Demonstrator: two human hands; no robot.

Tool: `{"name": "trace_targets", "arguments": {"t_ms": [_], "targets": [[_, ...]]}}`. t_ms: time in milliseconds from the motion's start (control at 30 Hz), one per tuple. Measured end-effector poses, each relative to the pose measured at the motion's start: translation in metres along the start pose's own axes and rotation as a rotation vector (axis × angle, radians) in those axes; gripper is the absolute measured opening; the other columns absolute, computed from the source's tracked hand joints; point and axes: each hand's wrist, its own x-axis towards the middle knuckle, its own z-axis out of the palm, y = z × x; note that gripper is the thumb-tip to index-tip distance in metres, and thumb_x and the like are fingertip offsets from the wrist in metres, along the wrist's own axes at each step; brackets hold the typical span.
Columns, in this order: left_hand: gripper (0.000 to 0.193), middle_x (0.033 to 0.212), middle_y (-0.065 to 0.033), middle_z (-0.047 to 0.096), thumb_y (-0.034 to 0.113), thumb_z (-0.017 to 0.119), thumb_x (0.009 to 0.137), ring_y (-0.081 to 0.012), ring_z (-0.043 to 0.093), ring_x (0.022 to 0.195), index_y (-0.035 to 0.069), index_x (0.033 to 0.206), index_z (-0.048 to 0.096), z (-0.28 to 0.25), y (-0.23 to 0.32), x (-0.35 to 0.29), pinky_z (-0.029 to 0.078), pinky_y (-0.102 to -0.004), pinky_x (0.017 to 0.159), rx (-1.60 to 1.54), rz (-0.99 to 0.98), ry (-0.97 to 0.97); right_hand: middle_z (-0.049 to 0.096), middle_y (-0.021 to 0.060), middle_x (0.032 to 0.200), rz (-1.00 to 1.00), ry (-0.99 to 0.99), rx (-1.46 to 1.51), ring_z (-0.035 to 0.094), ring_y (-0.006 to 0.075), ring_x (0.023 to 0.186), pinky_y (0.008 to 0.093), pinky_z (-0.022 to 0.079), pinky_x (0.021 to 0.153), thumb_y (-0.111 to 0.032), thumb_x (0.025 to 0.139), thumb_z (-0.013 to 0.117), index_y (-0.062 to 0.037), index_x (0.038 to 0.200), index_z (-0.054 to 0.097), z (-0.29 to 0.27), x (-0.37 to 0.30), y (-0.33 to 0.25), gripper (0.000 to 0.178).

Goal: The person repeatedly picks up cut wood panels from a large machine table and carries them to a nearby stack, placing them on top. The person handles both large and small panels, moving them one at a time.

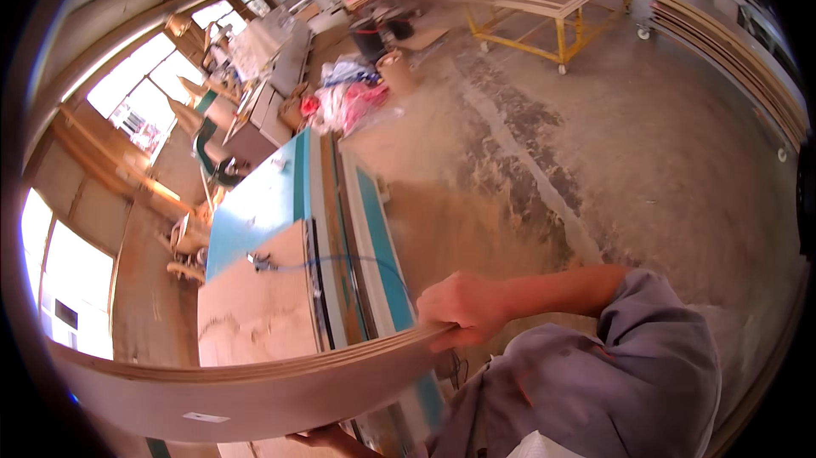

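Note:
A stack of several long, thin brown boards (255, 398) stretches across the lower left, held on edge and tilted, with its layered upper edges showing. My right hand (461, 309) is closed round the right end of the stack, thumb and fingers wrapped over the edges. Below the stack, my left hand (327, 436) grips its lower edge; most of those fingers are hidden behind the boards. Just beyond lies a teal-topped machine table (246, 207) with a pale wooden sheet (255, 292) on it. An air blow gun (261, 261) with a blue hose rests on the sheet.
Metal rails (344, 228) run along the table's right side. Pink and white bags (348, 101) lie on the floor ahead, near a black bin (368, 39). At the far right stand a yellow-framed cart (561, 37) bearing panels and a trolley of stacked boards (731, 54).

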Motion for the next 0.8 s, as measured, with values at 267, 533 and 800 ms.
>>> {"name": "trace_targets", "arguments": {"t_ms": [267,533,800], "targets": [[0.069,0.137,-0.0109,0.042,0.059,0.037,0.089,-0.0328,0.041,0.122,0.007,0.134,0.042,0.055,-0.206,0.116,0.036,-0.0484,0.099,-0.027,-0.083,-0.319,0.053,0.0085,0.078,0.318,0.205,-0.098,0.055,0.0308,0.07,0.0385,0.042,0.057,-0.02,0.076,0.07,-0.0075,0.083,0.052,-0.095,-0.022,0.122,0.023],[0.065,0.135,-0.0122,0.044,0.053,0.037,0.091,-0.0321,0.043,0.12,0.005,0.135,0.04,0.229,-0.401,0.21,0.037,-0.0477,0.098,-0.012,-0.37,-0.36,0.059,0.0107,0.077,0.681,0.483,-0.159,0.058,0.0287,0.069,0.0333,0.044,0.059,-0.022,0.079,0.07,-0.0056,0.096,0.057,-0.188,0.025,0.285,0.027],[0.061,0.133,-0.013,0.044,0.049,0.037,0.092,-0.0309,0.044,0.12,0.006,0.135,0.04,0.373,-0.597,0.294,0.038,-0.0466,0.098,0.158,-0.418,-0.659,0.061,0.0168,0.078,0.894,0.816,-0.218,0.059,0.0313,0.066,0.0345,0.045,0.057,-0.023,0.075,0.069,-0.0015,0.094,0.062,-0.293,0.034,0.429,0.03]]}}
